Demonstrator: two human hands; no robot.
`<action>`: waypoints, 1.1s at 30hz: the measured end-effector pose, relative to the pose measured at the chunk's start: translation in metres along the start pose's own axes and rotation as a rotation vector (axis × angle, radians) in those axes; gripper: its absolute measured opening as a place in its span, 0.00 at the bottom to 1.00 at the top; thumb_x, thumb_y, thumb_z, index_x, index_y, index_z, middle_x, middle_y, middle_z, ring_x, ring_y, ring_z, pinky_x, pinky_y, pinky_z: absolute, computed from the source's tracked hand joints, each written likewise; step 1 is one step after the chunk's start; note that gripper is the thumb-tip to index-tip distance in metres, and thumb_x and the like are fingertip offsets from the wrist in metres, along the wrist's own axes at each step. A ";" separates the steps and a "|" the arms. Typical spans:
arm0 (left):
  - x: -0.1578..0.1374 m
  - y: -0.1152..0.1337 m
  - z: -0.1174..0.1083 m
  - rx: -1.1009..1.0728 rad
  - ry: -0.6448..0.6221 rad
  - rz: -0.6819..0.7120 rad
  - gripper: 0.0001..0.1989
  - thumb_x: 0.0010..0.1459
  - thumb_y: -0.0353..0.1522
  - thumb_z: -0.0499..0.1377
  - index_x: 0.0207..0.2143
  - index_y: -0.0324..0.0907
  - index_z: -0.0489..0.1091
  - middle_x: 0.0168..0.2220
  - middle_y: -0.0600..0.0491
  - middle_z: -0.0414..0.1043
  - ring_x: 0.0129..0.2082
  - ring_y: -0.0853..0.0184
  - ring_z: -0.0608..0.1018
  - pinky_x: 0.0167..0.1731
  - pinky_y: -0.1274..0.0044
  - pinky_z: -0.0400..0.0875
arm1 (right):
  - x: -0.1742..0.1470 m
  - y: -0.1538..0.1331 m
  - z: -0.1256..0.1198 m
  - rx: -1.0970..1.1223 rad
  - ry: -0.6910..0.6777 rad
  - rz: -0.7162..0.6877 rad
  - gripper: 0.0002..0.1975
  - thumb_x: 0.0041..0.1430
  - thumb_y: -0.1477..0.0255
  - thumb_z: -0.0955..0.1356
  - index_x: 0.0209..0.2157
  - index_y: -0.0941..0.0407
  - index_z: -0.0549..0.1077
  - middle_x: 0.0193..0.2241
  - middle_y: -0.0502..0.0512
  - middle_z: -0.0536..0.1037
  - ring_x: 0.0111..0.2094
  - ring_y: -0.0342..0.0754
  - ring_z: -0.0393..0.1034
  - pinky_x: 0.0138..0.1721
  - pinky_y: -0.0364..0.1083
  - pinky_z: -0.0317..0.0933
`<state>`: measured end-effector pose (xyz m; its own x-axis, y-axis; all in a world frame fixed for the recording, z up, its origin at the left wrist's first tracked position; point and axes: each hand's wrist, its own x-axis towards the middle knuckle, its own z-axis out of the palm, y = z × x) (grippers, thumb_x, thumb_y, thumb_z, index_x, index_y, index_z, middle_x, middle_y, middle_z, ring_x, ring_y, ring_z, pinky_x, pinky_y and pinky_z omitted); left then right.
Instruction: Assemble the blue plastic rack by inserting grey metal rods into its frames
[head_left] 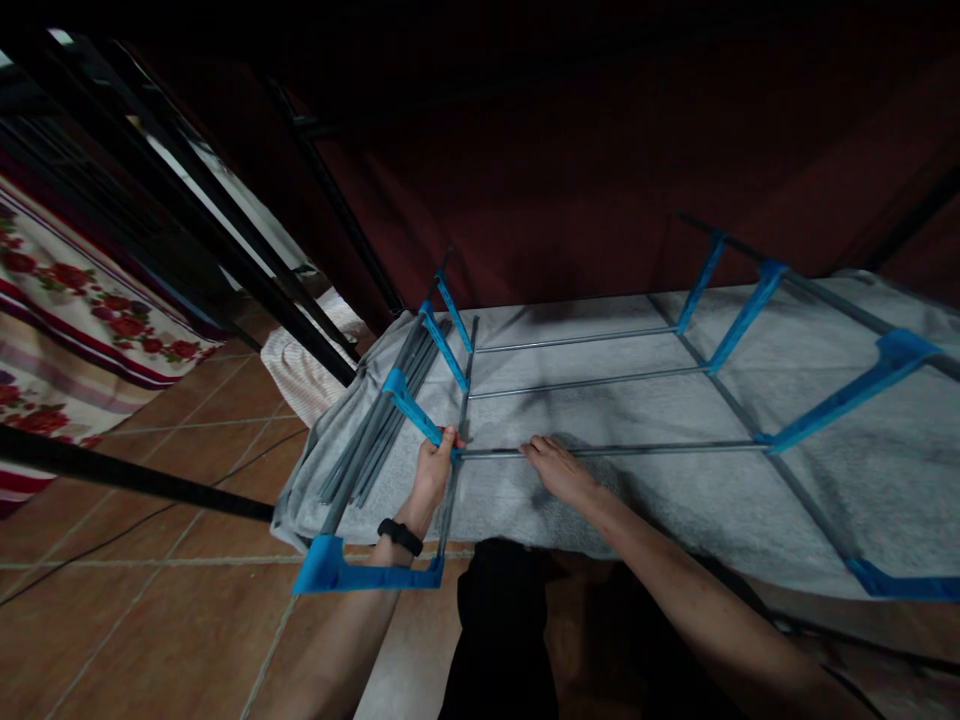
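Observation:
A rack frame of grey metal tubes joined by blue plastic brackets lies across a grey cloth-covered surface. My left hand (433, 472), with a black band on its wrist, is closed around the lower end of a blue bracket (412, 408), where a crosswise tube meets the left side tube (450, 505). To the right, my right hand (553, 465) has its fingers wrapped over that nearest crosswise tube (667, 449). Two more crosswise tubes (585, 384) run parallel behind it. On the frame's right side stand more blue brackets (840, 402) along another long tube.
Several loose grey tubes (386, 435) lie on the grey cloth (630, 415) at left. Dark metal posts (225, 240) rise on the left, and a dark red cloth (555, 200) hangs behind. Below is a tiled floor (150, 590) with a thin cable; flowered fabric (105, 310) hangs far left.

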<state>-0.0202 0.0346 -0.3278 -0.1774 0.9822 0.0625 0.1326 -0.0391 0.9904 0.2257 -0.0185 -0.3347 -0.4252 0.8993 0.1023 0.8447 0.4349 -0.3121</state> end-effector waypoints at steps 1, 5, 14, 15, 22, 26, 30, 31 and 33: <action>0.000 0.000 0.001 -0.002 0.002 0.005 0.22 0.53 0.51 0.62 0.25 0.40 0.71 0.24 0.52 0.72 0.28 0.67 0.73 0.33 0.76 0.66 | 0.000 0.000 0.000 0.002 0.000 0.000 0.20 0.65 0.83 0.57 0.52 0.57 0.70 0.46 0.59 0.73 0.48 0.50 0.65 0.53 0.48 0.57; -0.003 0.004 0.005 -0.042 0.010 -0.025 0.21 0.53 0.50 0.62 0.25 0.40 0.70 0.23 0.53 0.71 0.27 0.68 0.73 0.32 0.76 0.65 | 0.001 0.001 0.001 -0.009 0.000 -0.008 0.19 0.65 0.83 0.57 0.52 0.57 0.71 0.46 0.59 0.73 0.48 0.50 0.66 0.53 0.48 0.57; -0.008 0.000 0.008 0.043 0.025 -0.020 0.22 0.54 0.50 0.61 0.23 0.40 0.71 0.23 0.53 0.70 0.27 0.68 0.72 0.33 0.76 0.63 | 0.000 0.002 0.007 -0.058 0.018 -0.005 0.16 0.68 0.78 0.57 0.49 0.58 0.73 0.48 0.61 0.74 0.50 0.52 0.67 0.53 0.50 0.59; -0.008 -0.001 0.007 0.050 0.016 -0.021 0.22 0.55 0.50 0.61 0.23 0.40 0.71 0.24 0.52 0.71 0.28 0.67 0.72 0.33 0.76 0.63 | 0.001 0.002 0.007 -0.056 0.019 -0.001 0.15 0.69 0.75 0.57 0.47 0.58 0.73 0.47 0.61 0.74 0.49 0.52 0.67 0.53 0.50 0.59; -0.007 -0.001 0.009 0.056 0.004 -0.029 0.22 0.55 0.50 0.60 0.22 0.40 0.70 0.23 0.54 0.70 0.27 0.68 0.71 0.33 0.76 0.62 | 0.005 0.001 0.005 -0.016 0.014 0.001 0.15 0.69 0.71 0.59 0.45 0.57 0.75 0.44 0.60 0.76 0.47 0.52 0.69 0.51 0.49 0.60; -0.008 0.002 0.009 0.059 0.010 -0.031 0.22 0.54 0.50 0.61 0.22 0.40 0.70 0.23 0.53 0.70 0.27 0.68 0.72 0.32 0.76 0.63 | 0.005 0.002 0.008 0.006 0.034 0.004 0.15 0.69 0.72 0.59 0.44 0.57 0.76 0.45 0.60 0.77 0.47 0.52 0.68 0.52 0.49 0.60; -0.008 0.002 0.007 0.102 -0.013 -0.011 0.23 0.54 0.51 0.60 0.22 0.40 0.70 0.22 0.52 0.70 0.27 0.66 0.73 0.33 0.75 0.64 | 0.006 0.003 0.012 -0.033 0.037 0.000 0.15 0.70 0.71 0.58 0.43 0.57 0.75 0.44 0.59 0.77 0.47 0.50 0.68 0.52 0.49 0.61; -0.008 0.002 0.007 0.103 -0.013 -0.010 0.23 0.54 0.51 0.60 0.22 0.40 0.70 0.22 0.52 0.70 0.27 0.66 0.73 0.33 0.75 0.64 | 0.006 0.003 0.013 -0.041 0.041 0.000 0.15 0.70 0.72 0.58 0.43 0.57 0.75 0.44 0.59 0.77 0.47 0.50 0.68 0.52 0.49 0.61; -0.008 0.002 0.007 0.092 -0.009 -0.017 0.24 0.53 0.52 0.60 0.22 0.40 0.70 0.22 0.52 0.70 0.27 0.66 0.73 0.32 0.75 0.64 | 0.006 0.002 0.013 -0.038 0.045 -0.002 0.15 0.70 0.73 0.57 0.43 0.57 0.75 0.44 0.59 0.76 0.46 0.51 0.69 0.52 0.49 0.61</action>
<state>-0.0117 0.0283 -0.3267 -0.1719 0.9841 0.0448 0.2186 -0.0062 0.9758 0.2204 -0.0124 -0.3474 -0.4126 0.8992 0.1456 0.8558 0.4374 -0.2762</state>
